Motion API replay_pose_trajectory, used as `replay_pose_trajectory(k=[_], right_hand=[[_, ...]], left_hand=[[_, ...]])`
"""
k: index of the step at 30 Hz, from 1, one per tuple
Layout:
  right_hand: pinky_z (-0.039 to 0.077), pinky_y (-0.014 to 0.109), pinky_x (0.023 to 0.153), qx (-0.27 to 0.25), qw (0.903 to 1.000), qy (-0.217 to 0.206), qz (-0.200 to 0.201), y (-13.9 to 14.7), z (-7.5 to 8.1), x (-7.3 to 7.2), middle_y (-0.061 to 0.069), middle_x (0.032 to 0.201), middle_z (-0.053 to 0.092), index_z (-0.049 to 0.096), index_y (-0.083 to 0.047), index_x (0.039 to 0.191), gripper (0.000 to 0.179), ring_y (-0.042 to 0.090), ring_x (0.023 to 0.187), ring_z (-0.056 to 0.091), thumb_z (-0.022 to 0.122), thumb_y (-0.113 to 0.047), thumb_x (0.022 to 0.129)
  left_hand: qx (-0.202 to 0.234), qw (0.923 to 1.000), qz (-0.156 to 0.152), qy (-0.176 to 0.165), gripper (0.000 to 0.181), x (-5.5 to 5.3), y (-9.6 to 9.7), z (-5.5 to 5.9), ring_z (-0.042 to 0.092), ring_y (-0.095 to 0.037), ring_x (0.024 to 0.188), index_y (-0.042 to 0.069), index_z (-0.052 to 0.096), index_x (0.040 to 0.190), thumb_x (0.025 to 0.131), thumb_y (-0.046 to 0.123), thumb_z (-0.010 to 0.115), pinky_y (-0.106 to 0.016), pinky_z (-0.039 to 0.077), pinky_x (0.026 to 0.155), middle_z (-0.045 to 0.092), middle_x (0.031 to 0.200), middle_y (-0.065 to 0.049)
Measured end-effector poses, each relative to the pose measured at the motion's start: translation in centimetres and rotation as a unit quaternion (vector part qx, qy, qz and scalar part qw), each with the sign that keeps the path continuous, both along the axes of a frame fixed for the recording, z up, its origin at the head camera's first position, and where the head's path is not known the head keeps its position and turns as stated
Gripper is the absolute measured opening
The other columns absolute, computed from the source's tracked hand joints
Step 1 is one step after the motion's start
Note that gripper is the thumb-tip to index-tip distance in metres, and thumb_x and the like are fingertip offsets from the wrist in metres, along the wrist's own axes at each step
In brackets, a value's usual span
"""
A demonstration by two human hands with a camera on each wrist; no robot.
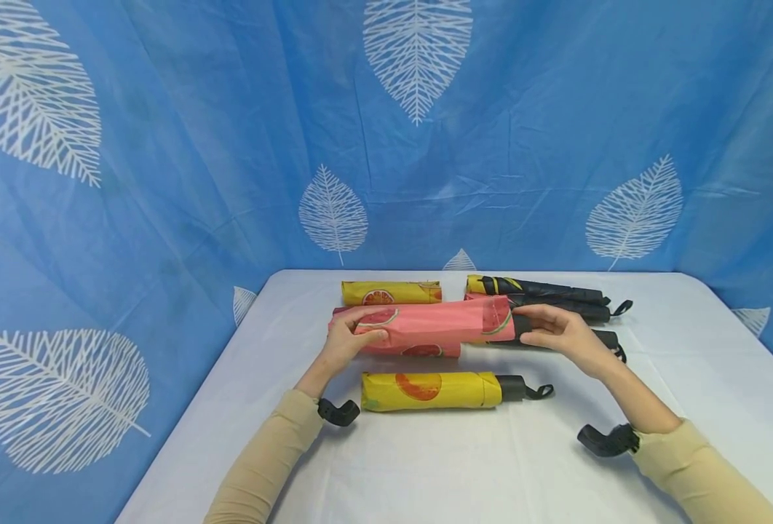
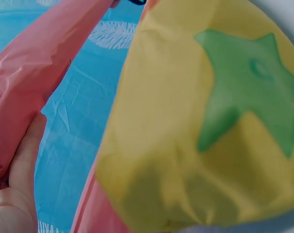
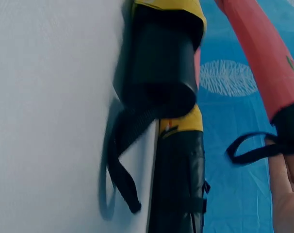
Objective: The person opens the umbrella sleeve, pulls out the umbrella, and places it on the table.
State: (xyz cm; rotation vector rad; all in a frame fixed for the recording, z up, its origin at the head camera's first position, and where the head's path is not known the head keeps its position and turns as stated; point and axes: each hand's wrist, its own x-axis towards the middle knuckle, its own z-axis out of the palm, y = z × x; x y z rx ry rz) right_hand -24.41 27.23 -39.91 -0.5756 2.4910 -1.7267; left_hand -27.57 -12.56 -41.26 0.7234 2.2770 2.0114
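A folded pink umbrella (image 1: 439, 322) with watermelon print is held up level over the table. My left hand (image 1: 343, 340) grips its left end, thumb in front. At the other end, my right hand (image 1: 566, 336) pinches the black handle (image 3: 290, 121), from which a strap loop hangs in the right wrist view. Closest to me on the table lies a yellow fruit-print umbrella (image 1: 432, 391), its black handle and strap pointing right. Another pink watermelon umbrella (image 1: 419, 351) lies behind the held one and is partly hidden by it.
Farther back lies another yellow umbrella (image 1: 393, 291). Several black umbrellas (image 1: 544, 290) with yellow or pink parts lie at the back right, some partly covered by the held umbrella and right hand. A blue leaf-print curtain (image 1: 491, 182) borders the white table (image 1: 426, 466).
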Motion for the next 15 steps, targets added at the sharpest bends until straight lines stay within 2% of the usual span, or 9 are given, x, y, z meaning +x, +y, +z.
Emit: replay_pose_trajectory(k=[2,5,9,12,15], right_hand=[[0.051,0.027,0.08,0.017,0.9998,0.003,-0.009,-0.36,-0.2,0.0,0.009,0.129,0.052,0.051,-0.003,0.133,0.051,0.004,0.103,0.056,0.069,-0.02,0.088],[0.053,0.029,0.075,0.035,0.9992,0.02,-0.006,-0.71,-0.4,0.09,0.017,0.128,0.052,0.051,-0.002,0.132,0.052,0.009,0.096,0.06,0.071,-0.019,0.086],[0.054,0.032,0.071,0.043,0.9983,0.038,-0.009,-0.82,-0.48,0.16,0.017,0.122,0.055,0.053,-0.002,0.13,0.051,0.013,0.088,0.061,0.072,-0.017,0.085],[0.054,0.036,0.072,0.034,0.9987,0.028,-0.026,-0.88,-0.35,0.09,0.014,0.115,0.059,0.054,-0.004,0.129,0.05,0.013,0.087,0.062,0.072,-0.02,0.085],[0.053,0.038,0.077,0.018,0.9989,0.003,-0.044,-0.98,-0.12,0.04,0.014,0.117,0.059,0.052,-0.004,0.131,0.052,0.009,0.092,0.062,0.07,-0.024,0.087]], left_hand=[[-0.006,1.0,0.0,-0.006,0.044,0.04,0.08,-0.01,0.063,-0.019,0.097,0.005,0.059,0.128,0.086,0.009,0.07,-0.033,0.053,0.078,0.061,0.12,-0.009],[-0.015,0.9998,0.006,-0.007,0.044,-0.08,0.08,-0.32,0.063,-0.018,0.094,0.008,0.061,0.127,0.085,0.015,0.072,-0.031,0.053,0.076,0.062,0.118,-0.007],[-0.017,0.9996,0.006,-0.021,0.046,-0.1,0.04,-0.39,0.062,-0.019,0.097,0.012,0.061,0.127,0.084,0.023,0.073,-0.032,0.052,0.078,0.062,0.118,-0.007],[-0.013,0.9994,0.004,-0.031,0.05,-0.2,0.03,-0.36,0.06,-0.021,0.1,0.014,0.06,0.129,0.083,0.029,0.074,-0.032,0.051,0.082,0.06,0.119,-0.008],[-0.01,0.9992,-0.001,-0.04,0.053,-0.32,-0.04,-0.33,0.058,-0.023,0.103,0.016,0.059,0.13,0.082,0.034,0.074,-0.033,0.051,0.084,0.057,0.122,-0.008]])
